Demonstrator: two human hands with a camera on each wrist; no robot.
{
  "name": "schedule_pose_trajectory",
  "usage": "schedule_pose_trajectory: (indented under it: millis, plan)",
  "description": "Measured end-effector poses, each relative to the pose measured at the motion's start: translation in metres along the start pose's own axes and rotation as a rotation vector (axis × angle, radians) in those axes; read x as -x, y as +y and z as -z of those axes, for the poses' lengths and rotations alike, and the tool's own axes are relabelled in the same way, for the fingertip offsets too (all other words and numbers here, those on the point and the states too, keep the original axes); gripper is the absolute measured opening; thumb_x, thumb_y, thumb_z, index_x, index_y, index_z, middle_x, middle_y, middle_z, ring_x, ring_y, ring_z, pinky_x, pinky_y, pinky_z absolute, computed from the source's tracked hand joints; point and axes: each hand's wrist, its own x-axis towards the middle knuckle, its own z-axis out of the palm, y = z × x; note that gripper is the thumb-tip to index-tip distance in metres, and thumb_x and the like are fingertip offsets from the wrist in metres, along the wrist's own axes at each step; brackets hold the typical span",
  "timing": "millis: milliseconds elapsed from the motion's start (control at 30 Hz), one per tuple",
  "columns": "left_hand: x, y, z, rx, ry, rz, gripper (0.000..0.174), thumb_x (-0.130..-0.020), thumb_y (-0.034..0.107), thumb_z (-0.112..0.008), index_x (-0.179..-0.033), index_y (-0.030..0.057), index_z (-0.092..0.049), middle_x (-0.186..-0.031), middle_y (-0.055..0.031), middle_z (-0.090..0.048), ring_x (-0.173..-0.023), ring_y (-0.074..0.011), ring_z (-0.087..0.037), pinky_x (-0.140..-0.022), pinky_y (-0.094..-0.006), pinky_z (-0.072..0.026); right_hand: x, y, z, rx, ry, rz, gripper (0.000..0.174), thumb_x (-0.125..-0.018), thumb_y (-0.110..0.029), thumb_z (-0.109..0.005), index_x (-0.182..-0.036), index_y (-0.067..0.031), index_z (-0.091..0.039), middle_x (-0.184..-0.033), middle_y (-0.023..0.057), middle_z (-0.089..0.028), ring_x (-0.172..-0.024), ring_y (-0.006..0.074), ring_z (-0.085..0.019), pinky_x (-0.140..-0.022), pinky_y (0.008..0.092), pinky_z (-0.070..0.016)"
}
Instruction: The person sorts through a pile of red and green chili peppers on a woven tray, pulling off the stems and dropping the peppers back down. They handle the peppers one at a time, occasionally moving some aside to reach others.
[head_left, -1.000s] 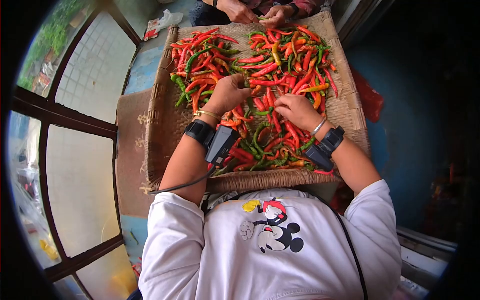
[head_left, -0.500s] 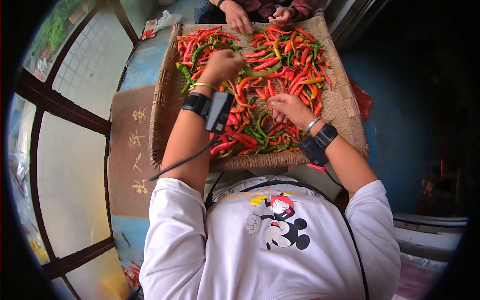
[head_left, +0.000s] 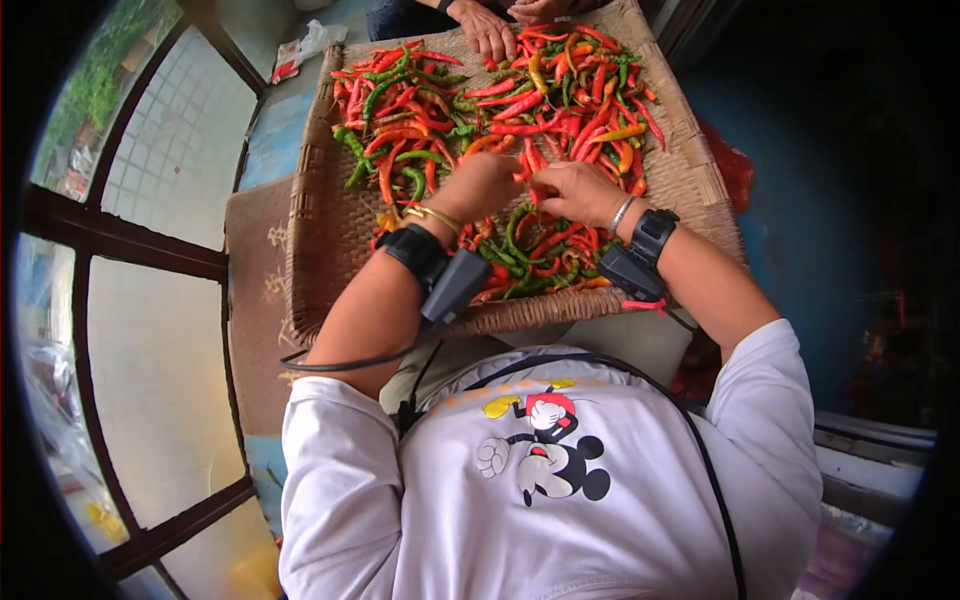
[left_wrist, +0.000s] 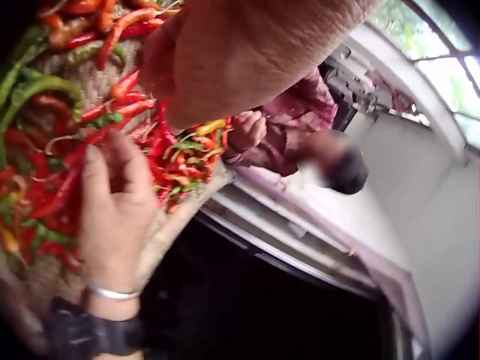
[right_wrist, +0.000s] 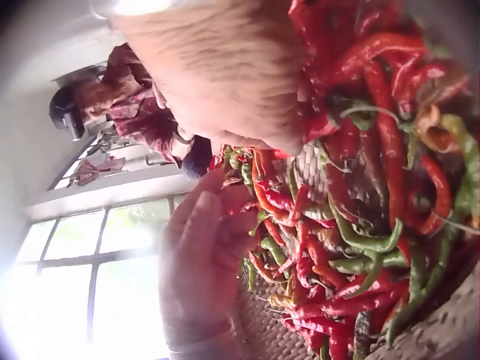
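Red, green and orange chili peppers (head_left: 597,110) lie heaped on a woven tray (head_left: 690,190) in the head view. Over the middle of the tray my left hand (head_left: 478,187), blurred, has its fingertips close to my right hand's; I cannot tell whether it holds a pepper. My right hand (head_left: 583,193) pinches a red chili pepper between thumb and forefinger, low over the heap. In the left wrist view the right hand (left_wrist: 116,217) reaches among red peppers (left_wrist: 45,187). The right wrist view shows the left hand (right_wrist: 201,259) with bent fingers beside the peppers (right_wrist: 322,270).
Another person's hand (head_left: 485,30) rests at the tray's far edge. A framed window (head_left: 160,350) runs along the left, with a brown board (head_left: 262,260) between it and the tray. A white plastic bag (head_left: 322,38) lies at the far left.
My left hand has come back from the upper left heap towards me and to the right, beside my right hand. The other person's hand has reached onto the tray's far edge.
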Motion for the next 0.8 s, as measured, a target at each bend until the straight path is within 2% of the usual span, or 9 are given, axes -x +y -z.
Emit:
schedule_pose_trajectory:
  millis: [100, 233, 300, 333, 367, 433, 467, 567, 800]
  plan:
    - [0.0, 0.014, -0.018, -0.02, -0.136, 0.089, 0.025, -0.073, 0.015, -0.06, -0.092, 0.0002, -0.057, -0.076, -0.018, -0.061, -0.071, -0.0318, -0.059, -0.063, -0.0362, -0.0462, -0.002, 0.0, 0.0, 0.088, -0.076, 0.059, 0.022, -0.069, -0.024, -0.063, -0.083, -0.0075, -0.058, -0.085, 0.0108, -0.056, -0.084, 0.0288, -0.055, -0.073, 0.0398, -0.0434]
    - [-0.002, 0.015, -0.023, -0.003, -0.107, 0.129, 0.026, -0.067, 0.017, -0.063, -0.088, 0.001, -0.059, -0.08, -0.02, -0.059, -0.079, -0.0341, -0.058, -0.07, -0.0394, -0.0452, -0.001, 0.008, -0.007, 0.129, -0.042, 0.123, 0.016, -0.072, -0.016, -0.059, -0.085, -0.0076, -0.058, -0.085, 0.0104, -0.058, -0.084, 0.0293, -0.056, -0.071, 0.0387, -0.0445]
    - [-0.001, 0.025, -0.021, 0.145, 0.044, 0.078, 0.025, -0.066, 0.013, -0.063, -0.087, 0.0006, -0.059, -0.082, -0.0187, -0.059, -0.081, -0.0349, -0.056, -0.07, -0.0394, -0.0444, 0.0, 0.012, -0.009, -0.056, 0.076, 0.123, 0.016, -0.072, -0.012, -0.057, -0.087, -0.0078, -0.059, -0.081, 0.0099, -0.06, -0.08, 0.0315, -0.057, -0.069, 0.0389, -0.0455]
    - [-0.001, 0.026, -0.022, 0.178, 0.094, 0.04, 0.022, -0.069, 0.012, -0.065, -0.087, 0.0005, -0.059, -0.08, -0.0153, -0.058, -0.077, -0.0305, -0.056, -0.069, -0.0358, -0.0446, -0.003, 0.02, -0.015, -0.179, 0.238, 0.219, 0.013, -0.076, -0.012, -0.056, -0.087, -0.0052, -0.058, -0.072, 0.0078, -0.061, -0.067, 0.0245, -0.06, -0.06, 0.0336, -0.0474]
    - [-0.003, 0.028, -0.02, 0.179, 0.081, 0.045, 0.022, -0.069, 0.012, -0.065, -0.087, 0.0005, -0.059, -0.08, -0.0153, -0.058, -0.077, -0.0305, -0.056, -0.069, -0.0358, -0.0446, -0.001, 0.019, -0.011, -0.19, 0.239, 0.211, 0.013, -0.076, -0.012, -0.056, -0.087, -0.0052, -0.058, -0.072, 0.0078, -0.061, -0.067, 0.0245, -0.06, -0.06, 0.0336, -0.0474]
    - [-0.005, 0.028, -0.015, 0.275, 0.038, 0.147, 0.021, -0.074, 0.015, -0.065, -0.089, 0.0016, -0.06, -0.077, -0.0125, -0.058, -0.073, -0.0235, -0.056, -0.067, -0.0303, -0.0443, 0.002, 0.005, 0.011, -0.92, 0.105, -0.145, 0.012, -0.082, -0.013, -0.054, -0.085, -0.002, -0.057, -0.064, 0.0039, -0.057, -0.054, 0.0125, -0.057, -0.051, 0.0252, -0.0453]
    - [-0.004, 0.026, -0.016, 0.398, 0.021, 0.158, 0.019, -0.082, 0.016, -0.06, -0.096, 0.0017, -0.059, -0.076, 0.0021, -0.055, -0.063, -0.0041, -0.048, -0.057, -0.0196, -0.0419, 0.004, 0.001, 0.016, -1.005, 0.137, -0.142, 0.016, -0.086, -0.016, -0.051, -0.084, -0.0005, -0.056, -0.062, 0.0007, -0.054, -0.05, 0.0047, -0.051, -0.047, 0.0196, -0.0417]
    - [-0.002, 0.031, -0.016, 0.699, 0.018, 0.323, 0.019, -0.085, 0.019, -0.057, -0.094, 0.0021, -0.06, -0.075, 0.0036, -0.056, -0.064, -0.003, -0.049, -0.056, -0.0183, -0.0422, 0.001, 0.003, 0.02, -1.017, 0.127, -0.186, 0.017, -0.086, -0.016, -0.05, -0.084, -0.0005, -0.056, -0.061, 0.0008, -0.053, -0.049, 0.0065, -0.051, -0.046, 0.0206, -0.0414]
    - [-0.01, 0.033, 0.005, 0.769, 0.055, 0.506, 0.025, -0.087, 0.026, -0.053, -0.089, 0.002, -0.061, -0.067, 0.0005, -0.057, -0.057, -0.0049, -0.051, -0.051, -0.0183, -0.0431, 0.0, 0.012, 0.022, -1.119, 0.157, -0.385, 0.026, -0.09, -0.026, -0.044, -0.089, -0.0028, -0.057, -0.059, 0.0006, -0.052, -0.041, 0.002, -0.039, -0.036, 0.0153, -0.0298]
